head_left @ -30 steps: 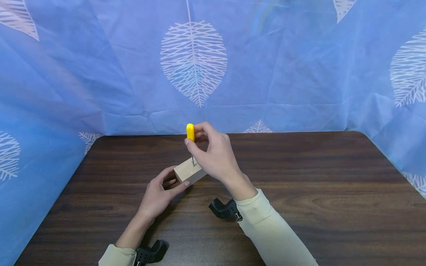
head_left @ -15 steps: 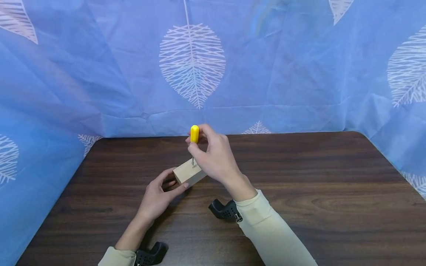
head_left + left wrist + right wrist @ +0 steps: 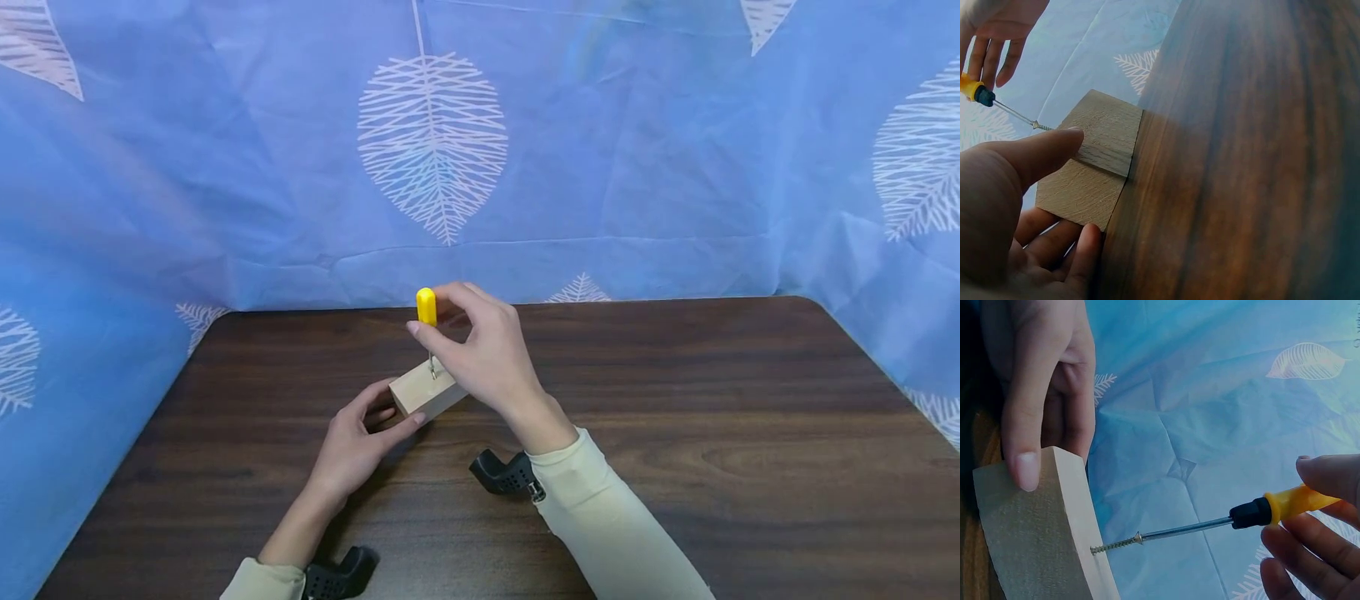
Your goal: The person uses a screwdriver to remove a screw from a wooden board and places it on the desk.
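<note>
A pale wooden block lies on the table, and my left hand holds its near left end between thumb and fingers. A screw stands in the block's top face with most of its thread showing. The tip of a screwdriver meets the screw head, in line with it. My right hand pinches the yellow handle between thumb and fingers. In the left wrist view the left thumb presses along the block's side, with fingers under its lower edge.
The dark wood-grain table spreads out around the hands. Behind it hangs a blue cloth with white leaf prints. Black wrist mounts sit below both forearms, near the tabletop.
The screwdriver handle swayed to the right, then back left, and my right thumb and fingers shifted on it. The block and my left hand stay in place.
</note>
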Motion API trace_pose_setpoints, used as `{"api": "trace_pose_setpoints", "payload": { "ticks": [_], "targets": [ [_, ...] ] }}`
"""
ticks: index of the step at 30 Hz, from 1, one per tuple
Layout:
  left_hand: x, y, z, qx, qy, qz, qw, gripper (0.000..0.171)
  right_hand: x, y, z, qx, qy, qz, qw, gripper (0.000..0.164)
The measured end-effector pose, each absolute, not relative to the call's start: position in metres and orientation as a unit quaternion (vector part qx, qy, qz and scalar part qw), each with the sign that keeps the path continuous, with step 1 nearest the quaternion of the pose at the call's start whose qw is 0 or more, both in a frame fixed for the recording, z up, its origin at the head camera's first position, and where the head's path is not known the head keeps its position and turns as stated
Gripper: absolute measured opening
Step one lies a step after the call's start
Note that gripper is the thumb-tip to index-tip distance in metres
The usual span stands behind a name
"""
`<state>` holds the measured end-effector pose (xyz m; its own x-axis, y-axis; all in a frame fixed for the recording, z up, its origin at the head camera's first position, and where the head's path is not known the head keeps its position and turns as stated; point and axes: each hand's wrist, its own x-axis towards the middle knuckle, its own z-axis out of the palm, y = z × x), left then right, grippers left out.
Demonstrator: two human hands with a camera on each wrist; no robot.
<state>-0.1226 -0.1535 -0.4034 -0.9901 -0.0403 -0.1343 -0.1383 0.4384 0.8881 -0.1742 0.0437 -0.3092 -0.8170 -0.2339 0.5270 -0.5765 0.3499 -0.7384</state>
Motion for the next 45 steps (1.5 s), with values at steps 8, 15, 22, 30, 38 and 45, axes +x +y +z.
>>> {"api": "trace_pose_setpoints", "payload": {
  "ticks": [8,15,22,30,38,45],
  "targets": [
    [-0.1212,-0.1532,-0.4031,-0.053,0.845,0.53,0.046,0.061,-0.1751,0.0449,-0.3069,0.255,-0.797,0.526,0.153,0.027],
    [-0.1207,-0.1534,-0.4021,-0.053,0.845,0.529,0.048,0.061,-0.174,0.048,-0.3055,0.237,-0.807,0.522,0.141,0.028],
    [-0.1182,-0.1558,-0.4008,-0.049,0.845,0.531,0.045,0.061,-0.1748,0.0459,-0.3046,0.241,-0.805,0.521,0.148,0.023],
    [-0.1201,-0.154,-0.401,-0.052,0.847,0.527,0.05,0.063,-0.1745,0.0459,-0.3047,0.24,-0.807,0.52,0.144,0.022],
    [-0.1214,-0.1522,-0.4013,-0.049,0.85,0.523,0.039,0.062,-0.1757,0.046,-0.3053,0.247,-0.807,0.515,0.152,0.022],
    [-0.1201,-0.1536,-0.4018,-0.051,0.849,0.524,0.04,0.063,-0.1746,0.0444,-0.306,0.243,-0.81,0.512,0.147,0.02]
  ]
}}
